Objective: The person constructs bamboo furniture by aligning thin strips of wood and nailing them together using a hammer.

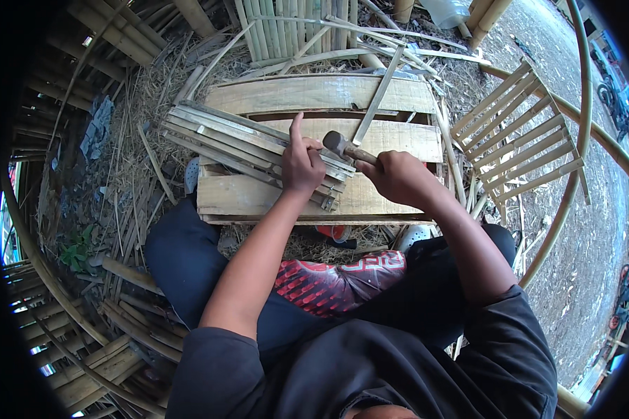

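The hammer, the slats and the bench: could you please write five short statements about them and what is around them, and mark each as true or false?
1. The right hand grips the hammer by its handle. True.
2. The left hand holds a second hammer. False: no hammer is in it, and one of its fingers is stretched out.
3. Several long, thin slats lie on the wooden bench. True.
4. The slatted panel is at the left of the bench. False: it is at the right.
5. The bench top is one unbroken surface. False: there are gaps across it.
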The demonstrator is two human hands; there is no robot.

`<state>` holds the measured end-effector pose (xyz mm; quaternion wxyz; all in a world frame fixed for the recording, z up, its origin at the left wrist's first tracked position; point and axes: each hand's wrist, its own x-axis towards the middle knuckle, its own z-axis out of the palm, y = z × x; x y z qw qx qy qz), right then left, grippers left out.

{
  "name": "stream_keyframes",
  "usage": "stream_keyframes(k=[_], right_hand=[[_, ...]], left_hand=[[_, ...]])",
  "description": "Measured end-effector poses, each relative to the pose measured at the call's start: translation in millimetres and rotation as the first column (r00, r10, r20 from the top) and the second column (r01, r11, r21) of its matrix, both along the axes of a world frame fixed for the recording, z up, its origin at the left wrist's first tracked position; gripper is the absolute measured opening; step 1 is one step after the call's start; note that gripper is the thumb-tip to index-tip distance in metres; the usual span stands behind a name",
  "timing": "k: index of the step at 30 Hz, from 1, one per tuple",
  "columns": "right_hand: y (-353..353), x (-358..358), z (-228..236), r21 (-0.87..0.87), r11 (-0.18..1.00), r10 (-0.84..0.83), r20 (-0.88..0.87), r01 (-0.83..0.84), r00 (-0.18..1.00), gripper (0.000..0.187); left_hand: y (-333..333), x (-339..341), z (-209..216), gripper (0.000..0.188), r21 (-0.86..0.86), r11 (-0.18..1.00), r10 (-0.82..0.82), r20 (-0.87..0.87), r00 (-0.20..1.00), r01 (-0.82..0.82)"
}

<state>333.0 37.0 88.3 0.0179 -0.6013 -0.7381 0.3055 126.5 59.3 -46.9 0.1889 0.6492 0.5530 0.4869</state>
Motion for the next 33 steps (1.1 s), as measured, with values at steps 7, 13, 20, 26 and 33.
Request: stream_keyframes(k=[7, 13, 20, 26, 33], right_hand=[[1.1, -15.1, 40.6, -0.007, 1.000, -0.007, -0.119, 0.006, 0.993, 0.065], [16.4, 1.5, 1.2, -0.002, 1.000, 0.013, -0.035, -0.013, 0.999, 0.066], [19.0, 5.5, -0.8, -0.138, 0.989, -0.047, -0.003, 0.046, 0.999, 0.071], [19.8, -3.6, 47.6, -0.116, 0.989, -0.097, -0.052, 0.090, 0.994, 0.075], [13.2, 3.6, 22.2, -0.121, 0.990, 0.077, 0.010, -0.075, 0.997, 0.070]], left_hand=[[-3.7, -8.5, -3.5, 0.062, 0.030, 0.999, 0.045, 0.013, 0.999, -0.046], [2.7, -3.2, -7.4, 0.048, 0.061, 0.998, 0.007, 0.008, 1.000, -0.008], [3.8, -1.4, -8.1, 0.041, 0.112, 0.994, 0.003, 0.003, 1.000, -0.003], [8.4, -10.8, -15.1, 0.038, 0.162, 0.987, 0.033, -0.105, 0.994, -0.015], [1.0, -2.8, -6.1, 0.038, 0.069, 0.998, 0.017, -0.050, 0.999, -0.014]])
